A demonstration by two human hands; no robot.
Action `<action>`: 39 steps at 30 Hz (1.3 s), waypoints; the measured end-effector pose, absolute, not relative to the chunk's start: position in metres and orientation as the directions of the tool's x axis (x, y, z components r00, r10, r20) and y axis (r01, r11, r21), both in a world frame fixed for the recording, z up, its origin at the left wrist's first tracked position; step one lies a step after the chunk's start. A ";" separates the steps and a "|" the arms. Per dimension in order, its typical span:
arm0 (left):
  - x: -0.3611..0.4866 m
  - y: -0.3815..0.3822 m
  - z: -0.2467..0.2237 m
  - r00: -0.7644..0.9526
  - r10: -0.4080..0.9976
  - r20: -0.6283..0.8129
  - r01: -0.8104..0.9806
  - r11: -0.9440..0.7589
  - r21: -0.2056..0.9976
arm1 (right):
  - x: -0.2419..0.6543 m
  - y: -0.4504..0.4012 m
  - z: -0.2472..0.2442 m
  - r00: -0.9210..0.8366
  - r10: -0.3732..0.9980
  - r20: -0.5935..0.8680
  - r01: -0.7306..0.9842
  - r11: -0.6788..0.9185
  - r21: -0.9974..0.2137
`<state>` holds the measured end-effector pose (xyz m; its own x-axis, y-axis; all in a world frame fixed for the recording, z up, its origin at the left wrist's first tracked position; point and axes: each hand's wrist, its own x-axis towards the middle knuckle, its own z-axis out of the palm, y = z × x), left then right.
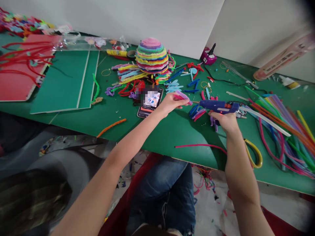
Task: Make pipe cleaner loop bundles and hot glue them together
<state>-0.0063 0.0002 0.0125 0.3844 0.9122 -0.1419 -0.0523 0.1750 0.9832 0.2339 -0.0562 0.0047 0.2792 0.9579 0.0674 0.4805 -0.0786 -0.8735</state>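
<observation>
Between the fingertips of my left hand (171, 104) is a small bundle of pink and purple pipe cleaner (182, 96). My right hand (225, 120) is wrapped round the handle of a blue hot glue gun (216, 106), whose nozzle points left, close to the bundle. A white glue stick (268, 120) sticks out behind the gun. Under the gun lie short folded pipe cleaner pieces (199, 114) in blue, pink and purple. A lit phone (150, 101) rests flat by my left wrist.
A striped pipe cleaner ball (152, 57) stands at the back of the green table (147, 134). Light-blue pieces (173, 86) lie before it. Yellow-handled scissors (257, 155) and long pipe cleaners (290, 131) lie right, a bottle (283, 60) behind. Boards (66, 78) cover the left.
</observation>
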 end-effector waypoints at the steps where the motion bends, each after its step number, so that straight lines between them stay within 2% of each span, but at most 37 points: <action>1: -0.006 0.001 0.012 0.385 0.913 -0.135 -0.060 0.171 0.983 | 0.234 -0.056 0.005 0.273 0.960 0.070 0.488 -0.075 -0.870; 11: -0.008 0.002 0.008 0.409 0.906 -0.106 -0.059 0.142 0.988 | 0.233 -0.058 0.011 0.272 0.962 0.026 0.530 -0.127 -0.839; 22: -0.008 0.004 0.006 0.429 0.900 -0.079 -0.079 0.125 0.989 | 0.233 -0.059 0.017 0.231 0.973 0.022 0.543 -0.110 -0.832; 28: -0.008 0.003 0.006 0.445 0.894 -0.053 -0.112 0.114 0.987 | 0.236 -0.059 0.019 0.137 0.990 -0.029 0.554 -0.101 -0.826; 31: -0.009 0.003 0.009 0.455 0.889 -0.050 -0.138 0.125 0.982 | 0.240 -0.056 0.018 0.232 0.973 -0.003 0.540 -0.132 -0.831; 35: -0.010 0.003 0.011 0.462 0.886 -0.050 -0.137 0.127 0.982 | 0.252 -0.045 0.011 0.537 0.821 0.195 0.427 -0.065 -0.902; 37: -0.010 0.003 0.011 0.468 0.882 -0.057 -0.099 0.116 0.988 | 0.258 -0.040 0.007 0.644 0.737 0.205 0.456 -0.155 -0.876; 39: -0.010 0.002 0.011 0.471 0.879 -0.082 -0.035 0.112 0.993 | 0.263 -0.036 0.006 0.682 0.706 0.190 0.536 -0.307 -0.786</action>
<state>-0.0099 0.0019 0.0107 0.4705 0.8786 -0.0821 -0.0353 0.1117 0.9931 0.2630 -0.0365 0.0058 0.6824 0.7059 0.1897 0.5365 -0.3074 -0.7860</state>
